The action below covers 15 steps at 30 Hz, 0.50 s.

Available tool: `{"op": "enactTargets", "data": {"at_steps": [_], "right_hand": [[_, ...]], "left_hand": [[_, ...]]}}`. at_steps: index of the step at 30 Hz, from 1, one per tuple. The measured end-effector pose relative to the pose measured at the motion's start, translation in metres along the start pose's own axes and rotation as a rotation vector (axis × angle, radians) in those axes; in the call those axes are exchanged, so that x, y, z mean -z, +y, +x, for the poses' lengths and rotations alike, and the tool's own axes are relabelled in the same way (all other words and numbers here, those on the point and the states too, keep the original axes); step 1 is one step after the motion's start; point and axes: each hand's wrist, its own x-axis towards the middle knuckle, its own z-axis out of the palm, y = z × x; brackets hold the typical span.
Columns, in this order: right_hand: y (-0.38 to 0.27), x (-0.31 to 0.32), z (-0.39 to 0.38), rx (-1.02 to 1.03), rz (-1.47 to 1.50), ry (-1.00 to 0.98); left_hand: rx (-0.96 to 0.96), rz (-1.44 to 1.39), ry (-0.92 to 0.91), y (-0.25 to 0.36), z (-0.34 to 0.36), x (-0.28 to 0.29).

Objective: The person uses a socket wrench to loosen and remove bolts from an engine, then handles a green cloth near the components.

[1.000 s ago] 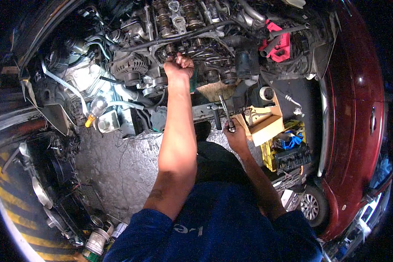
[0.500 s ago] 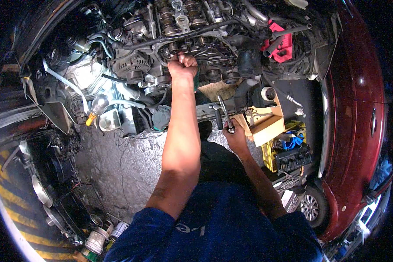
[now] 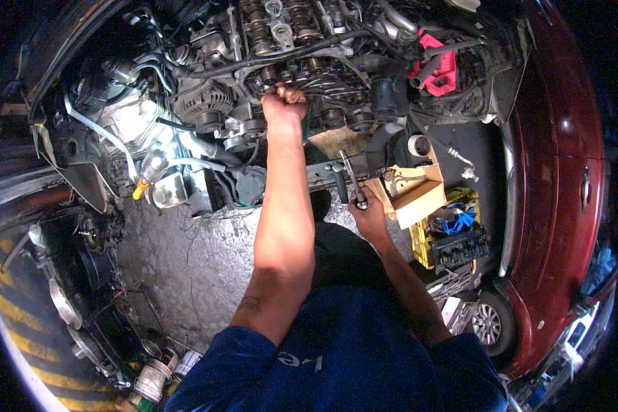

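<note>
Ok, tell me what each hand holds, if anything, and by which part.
Right hand: a metal tool, by the end nearest the person. Left hand: curled at the engine; whether it grips anything cannot be told.

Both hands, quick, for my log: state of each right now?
Left hand: curled at the engine; can't tell if holding anything.
Right hand: closed on a metal tool.

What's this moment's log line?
left hand: curled at engine, hold unclear | right hand: on metal tool | cardboard box: open
</note>
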Motion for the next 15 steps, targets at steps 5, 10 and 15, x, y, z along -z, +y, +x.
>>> {"op": "enactTargets", "data": {"at_steps": [5, 10, 15], "right_hand": [[0.003, 0.008, -0.003, -0.037, -0.020, -0.005], [-0.003, 0.005, -0.003, -0.023, -0.038, -0.021], [-0.005, 0.006, -0.004, -0.043, -0.050, -0.019]], "left_hand": [[0.051, -0.037, 0.078, -0.011, -0.004, -0.005], [0.035, -0.029, 0.027, -0.003, 0.002, 0.004], [0.052, -0.036, 0.090, 0.000, 0.002, 0.002]]}}
